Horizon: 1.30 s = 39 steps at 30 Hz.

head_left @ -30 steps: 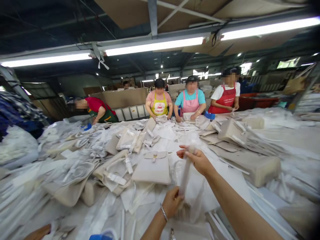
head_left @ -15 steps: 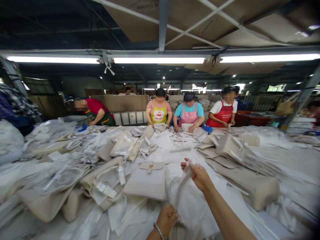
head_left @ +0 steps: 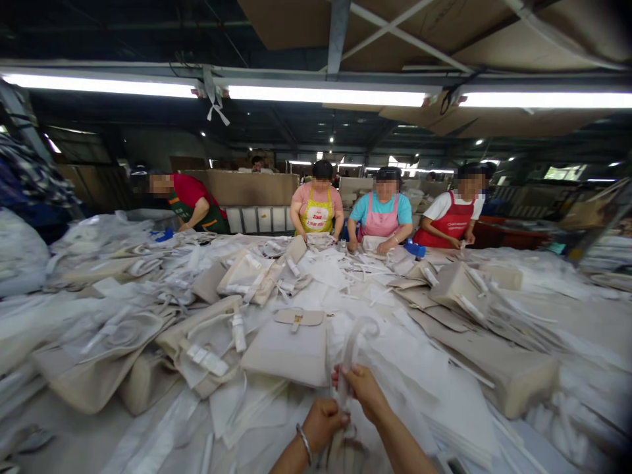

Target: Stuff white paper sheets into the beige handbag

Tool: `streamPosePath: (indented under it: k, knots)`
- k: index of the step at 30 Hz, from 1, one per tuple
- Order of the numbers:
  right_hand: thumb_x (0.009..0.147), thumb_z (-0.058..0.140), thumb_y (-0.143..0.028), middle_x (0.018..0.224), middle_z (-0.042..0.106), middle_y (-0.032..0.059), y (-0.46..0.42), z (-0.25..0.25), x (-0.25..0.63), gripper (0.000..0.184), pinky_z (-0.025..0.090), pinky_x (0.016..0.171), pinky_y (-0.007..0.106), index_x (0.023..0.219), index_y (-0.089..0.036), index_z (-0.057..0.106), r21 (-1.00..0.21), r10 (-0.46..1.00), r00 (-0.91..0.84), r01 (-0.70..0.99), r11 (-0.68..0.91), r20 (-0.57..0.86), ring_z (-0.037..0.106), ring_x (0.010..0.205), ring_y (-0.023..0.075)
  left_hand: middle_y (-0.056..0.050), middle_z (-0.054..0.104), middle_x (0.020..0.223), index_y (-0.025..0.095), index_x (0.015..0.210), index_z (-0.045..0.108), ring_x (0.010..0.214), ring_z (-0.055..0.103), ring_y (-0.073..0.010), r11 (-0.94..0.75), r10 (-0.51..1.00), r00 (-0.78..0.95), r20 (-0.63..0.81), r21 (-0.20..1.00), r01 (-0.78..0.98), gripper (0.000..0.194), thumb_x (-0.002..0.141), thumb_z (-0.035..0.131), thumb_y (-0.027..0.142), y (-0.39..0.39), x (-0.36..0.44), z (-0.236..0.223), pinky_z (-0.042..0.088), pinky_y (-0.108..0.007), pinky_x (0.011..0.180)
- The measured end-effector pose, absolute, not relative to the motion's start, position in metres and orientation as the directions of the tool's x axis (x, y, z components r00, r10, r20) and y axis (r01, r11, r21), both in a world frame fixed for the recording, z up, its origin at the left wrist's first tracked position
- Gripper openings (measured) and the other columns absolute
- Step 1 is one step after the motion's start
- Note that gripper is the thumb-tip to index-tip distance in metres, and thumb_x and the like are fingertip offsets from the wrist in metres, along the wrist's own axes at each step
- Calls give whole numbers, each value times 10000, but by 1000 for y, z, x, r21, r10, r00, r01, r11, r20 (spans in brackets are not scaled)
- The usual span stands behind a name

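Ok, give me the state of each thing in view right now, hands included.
left hand: closed on the lower part of the wrapped strap
right hand: pinching the wrapped strap higher up
wrapped strap: held upright, top curling over, in pale wrapping
flap bag: lying flat, flap shut
table: heaped with pale bags and wrapping
ceiling lights: on

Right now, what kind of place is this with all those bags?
Most likely a handbag factory or packing workshop. A big table is heaped with cream handbags, people in aprons work along its far side, and the left hand and right hand grip a white wrapped bag handle.
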State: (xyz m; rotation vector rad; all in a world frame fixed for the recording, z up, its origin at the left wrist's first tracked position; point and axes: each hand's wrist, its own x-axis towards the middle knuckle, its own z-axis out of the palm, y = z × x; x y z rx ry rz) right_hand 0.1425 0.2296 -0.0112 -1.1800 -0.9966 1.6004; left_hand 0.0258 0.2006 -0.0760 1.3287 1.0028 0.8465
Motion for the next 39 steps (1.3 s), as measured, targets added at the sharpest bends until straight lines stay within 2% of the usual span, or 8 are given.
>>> streamPosePath:
  k: [3, 8, 11, 19, 27, 32, 36, 39]
  knots:
    - [591, 590, -494, 673, 632, 62, 220, -29, 138, 442, 444, 586, 298, 822, -117, 567, -940, 938, -202, -142, -312, -281, 592, 649, 203, 37, 338, 470, 113, 447, 483, 506, 308, -73, 59, 949, 307, -67, 998, 35, 383, 548, 609, 460, 201, 25, -80, 250, -229, 510]
    - [631, 503, -553, 671, 623, 63, 219, -48, 144, 457, 430, 577, 282, 731, -117, 597, -993, 985, -153, 97, -62, -77, 557, 627, 186, 11, 485, 600, 126, 636, 592, 597, 425, -108, -16, 972, 235, -1, 998, 69, 201, 588, 608, 320, 196, 17, -83, 346, -228, 577]
    - [644, 466, -551, 534, 567, 32, 217, -53, 157, 433, 399, 520, 255, 554, -137, 555, -913, 999, -42, 408, -5, -24, 516, 555, 162, -15, 533, 755, 144, 639, 619, 747, 472, -134, -117, 964, 263, 46, 958, 262, 134, 551, 649, 240, 186, 9, -85, 381, -246, 714]
    - [724, 392, -518, 453, 543, 46, 203, -58, 170, 473, 337, 466, 231, 503, -133, 555, -695, 991, 63, 708, -128, -119, 478, 454, 132, 14, 525, 650, 155, 680, 634, 645, 476, -96, -58, 990, 141, 6, 929, 366, 105, 587, 639, 203, 180, 15, -99, 384, -211, 639]
    - [720, 379, -523, 409, 409, -14, 193, -53, 169, 500, 248, 436, 213, 499, -120, 576, -651, 950, -285, 747, 135, -130, 385, 437, 97, 16, 516, 608, 113, 569, 582, 615, 465, -85, -38, 979, 202, -1, 982, 186, 71, 583, 624, 169, 193, 19, -103, 368, -205, 606]
    - [737, 421, -448, 451, 483, 32, 170, -46, 158, 457, 258, 458, 234, 448, -124, 560, -498, 979, -199, 846, 189, 33, 389, 457, 102, 4, 541, 713, 125, 892, 554, 584, 470, -69, 76, 938, 336, -82, 997, 30, 292, 606, 594, 170, 184, 4, -108, 387, -193, 563]
    - [740, 446, -427, 479, 548, 30, 149, -55, 152, 407, 318, 480, 219, 483, -140, 579, -666, 975, -200, 741, 85, -99, 465, 476, 115, -15, 516, 853, 151, 859, 557, 629, 476, -70, -92, 954, 299, 6, 957, 275, 273, 589, 598, 159, 167, -15, -106, 408, -217, 632]
    - [757, 435, -406, 536, 599, 49, 141, -73, 152, 381, 343, 503, 228, 551, -140, 614, -598, 960, -156, 801, -14, -232, 521, 519, 141, 7, 503, 750, 153, 749, 573, 622, 457, -77, -140, 947, 321, -15, 881, 452, 161, 592, 601, 177, 156, -21, -107, 403, -220, 636]
